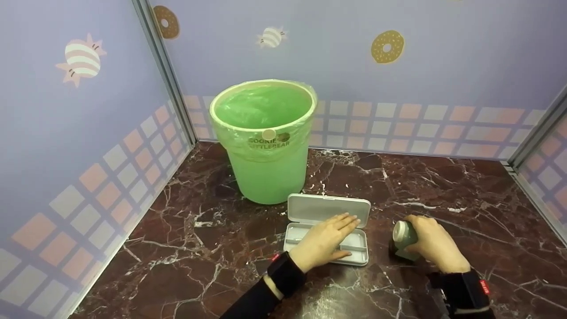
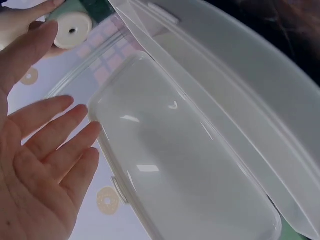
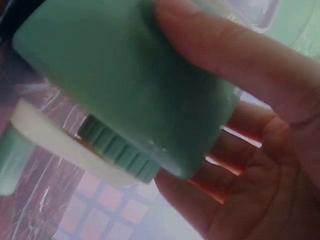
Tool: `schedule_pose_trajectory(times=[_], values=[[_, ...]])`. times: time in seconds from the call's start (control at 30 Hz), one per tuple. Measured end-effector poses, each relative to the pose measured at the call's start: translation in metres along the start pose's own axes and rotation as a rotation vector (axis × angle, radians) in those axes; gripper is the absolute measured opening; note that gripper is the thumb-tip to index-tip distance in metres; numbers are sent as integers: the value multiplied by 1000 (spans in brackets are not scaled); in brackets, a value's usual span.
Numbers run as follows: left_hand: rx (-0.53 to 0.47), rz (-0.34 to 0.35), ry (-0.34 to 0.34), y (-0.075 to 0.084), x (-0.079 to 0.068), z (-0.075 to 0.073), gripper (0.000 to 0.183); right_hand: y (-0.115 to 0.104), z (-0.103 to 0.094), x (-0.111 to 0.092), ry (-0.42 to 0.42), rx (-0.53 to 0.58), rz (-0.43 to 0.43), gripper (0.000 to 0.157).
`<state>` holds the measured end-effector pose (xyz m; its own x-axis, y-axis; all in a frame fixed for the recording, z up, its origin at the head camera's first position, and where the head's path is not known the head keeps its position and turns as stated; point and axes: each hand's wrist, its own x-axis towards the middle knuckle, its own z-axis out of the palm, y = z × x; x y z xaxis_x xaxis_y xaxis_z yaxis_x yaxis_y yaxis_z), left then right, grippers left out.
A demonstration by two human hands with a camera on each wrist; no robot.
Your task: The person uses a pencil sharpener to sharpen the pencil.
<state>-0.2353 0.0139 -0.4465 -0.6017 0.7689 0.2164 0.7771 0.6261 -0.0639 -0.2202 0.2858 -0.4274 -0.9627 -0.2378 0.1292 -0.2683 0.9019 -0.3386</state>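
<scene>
A white plastic pencil case (image 1: 356,243) lies with its lid (image 1: 305,208) raised at the back. Low dividers split its base. My left hand (image 1: 325,239) hovers over it with straight, spread fingers, holding nothing; it covers the middle of the base. In the left wrist view the smooth inside of the case's lid (image 2: 175,165) shows beside the fingers. To the right, my right hand (image 1: 436,243) grips a green hand-crank pencil sharpener (image 1: 402,235). Its cream crank arm (image 3: 55,140) and ridged green part (image 3: 120,150) show in the right wrist view, thumb on the body.
A green trash bin (image 1: 274,177) lined with a clear bag stands behind the case. White crumbs (image 1: 323,186) lie on the dark marbled table (image 1: 177,266) near it. Patterned panels (image 1: 443,79) close in the back and sides.
</scene>
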Motion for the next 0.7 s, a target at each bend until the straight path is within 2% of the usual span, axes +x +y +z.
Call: schedule_pose_trajectory(times=[0.27,0.47,0.6,0.7], values=[[-74,-85,123,19,15,-2,78,-26,-12,0,118,24,88,58],[-235,-143,206,30,25,2,80,-44,-17,0,234,29,109,57],[-370,-165,243,34,30,6,82,-52,-21,0,231,65,149,58],[-424,-185,255,36,33,9,80,-56,-23,1,226,72,170,58]])
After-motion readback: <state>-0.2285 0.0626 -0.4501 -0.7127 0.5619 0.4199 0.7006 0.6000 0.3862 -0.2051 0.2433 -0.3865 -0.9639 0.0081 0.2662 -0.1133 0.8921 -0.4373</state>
